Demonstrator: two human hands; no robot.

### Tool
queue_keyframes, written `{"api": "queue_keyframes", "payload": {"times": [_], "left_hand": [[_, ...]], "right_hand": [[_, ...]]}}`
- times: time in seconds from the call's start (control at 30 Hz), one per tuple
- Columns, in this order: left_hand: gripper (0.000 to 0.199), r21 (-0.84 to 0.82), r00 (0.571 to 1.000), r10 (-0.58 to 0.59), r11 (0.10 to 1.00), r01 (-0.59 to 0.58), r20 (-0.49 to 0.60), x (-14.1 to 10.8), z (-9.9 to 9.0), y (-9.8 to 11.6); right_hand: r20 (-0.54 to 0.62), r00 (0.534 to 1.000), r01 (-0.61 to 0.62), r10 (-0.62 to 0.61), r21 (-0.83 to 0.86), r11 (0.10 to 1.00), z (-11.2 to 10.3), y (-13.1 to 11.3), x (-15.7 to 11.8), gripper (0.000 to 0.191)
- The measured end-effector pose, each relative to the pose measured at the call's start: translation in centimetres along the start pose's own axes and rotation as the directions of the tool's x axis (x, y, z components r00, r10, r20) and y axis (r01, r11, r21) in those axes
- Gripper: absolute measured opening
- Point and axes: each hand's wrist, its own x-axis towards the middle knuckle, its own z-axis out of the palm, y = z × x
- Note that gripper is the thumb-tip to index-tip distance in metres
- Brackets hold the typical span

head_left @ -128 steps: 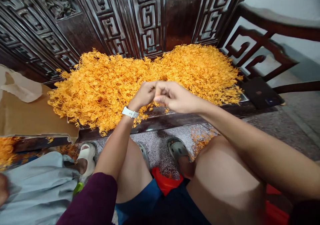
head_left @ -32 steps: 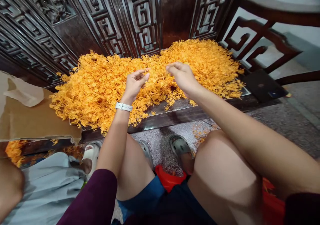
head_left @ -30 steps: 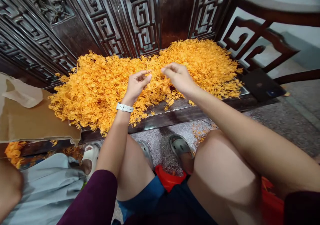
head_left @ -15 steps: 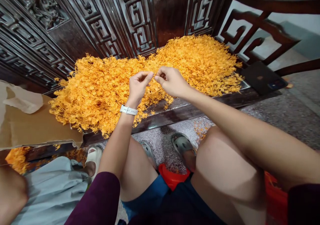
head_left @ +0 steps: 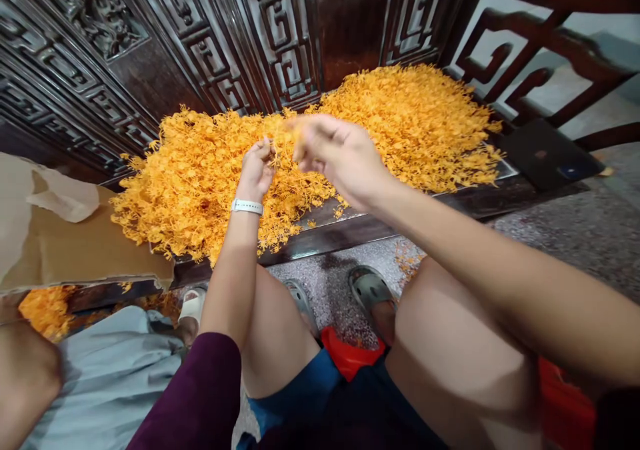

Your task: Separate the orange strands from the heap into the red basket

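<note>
A long heap of small orange plastic flower-like pieces (head_left: 190, 177) lies on a dark wooden bench (head_left: 330, 237). My left hand (head_left: 257, 169), with a pale watch band at the wrist, is over the middle of the heap, its fingers pinched on a small orange piece (head_left: 275, 155). Just to its right, my right hand (head_left: 340, 157) is raised above the heap and blurred by motion. Something orange shows at its fingertips, but the blur hides whether the fingers grip it. The two hands are apart.
An opened cardboard box (head_left: 90, 250) stands at the left, near a seated person in grey clothing (head_left: 115, 377). A black tablet-like device (head_left: 545, 153) lies at the bench's right end. Red plastic containers (head_left: 350, 355) are near my legs. Carved wood (head_left: 350, 30) rises behind the heap.
My hands have moved apart from their near-touching position. The left hand has shifted left, and the right hand has come up, its fingers loosening. The view has shifted slightly.
</note>
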Motion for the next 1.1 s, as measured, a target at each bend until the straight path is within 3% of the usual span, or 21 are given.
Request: {"api": "queue_keyframes", "payload": {"times": [0.1,0.23,0.4,0.6,0.77,0.9,1.03,1.1], "left_hand": [[0.012,-0.091,0.999,-0.038,0.995,0.039,0.012,-1.5,1.2,1.1],[0.012,-0.121,0.984,-0.067,0.989,0.087,0.163,-3.3,3.3,2.3],[0.029,-0.079,0.975,-0.096,0.99,0.114,0.2,-4.1,4.5,2.1],[0.03,0.024,0.923,-0.076,0.997,0.073,0.377,-4.5,4.6,1.2],[0.038,0.07,0.951,-0.051,0.997,0.031,0.306,-4.1,4.6,1.0],[0.034,-0.039,0.961,-0.082,0.995,0.095,0.263,-4.5,5.0,1.4],[0.037,-0.101,0.957,-0.108,0.985,0.139,0.269,-4.7,5.4,1.5],[0.039,-0.125,0.977,-0.106,0.984,0.13,0.185,-4.1,5.0,1.4]], "right_hand": [[-0.286,0.936,-0.189,0.205,0.083,0.978,-2.9,1.1,1.7,0.056],[-0.339,0.902,-0.269,0.267,0.043,0.962,-5.0,3.0,2.5,0.05],[-0.259,0.936,-0.275,0.239,-0.114,0.955,-4.7,4.1,2.0,0.042],[-0.148,0.981,-0.166,0.126,-0.295,0.941,-4.8,4.2,2.1,0.035],[-0.048,0.996,-0.093,0.08,-0.407,0.909,-4.4,4.0,1.8,0.021],[0.054,0.999,0.032,-0.007,-0.478,0.878,-3.6,3.9,1.9,0.017],[0.133,0.989,0.109,-0.059,-0.405,0.908,-3.3,3.6,2.2,0.018],[0.23,0.971,0.138,-0.063,-0.325,0.935,-2.9,3.0,1.8,0.016]]}}
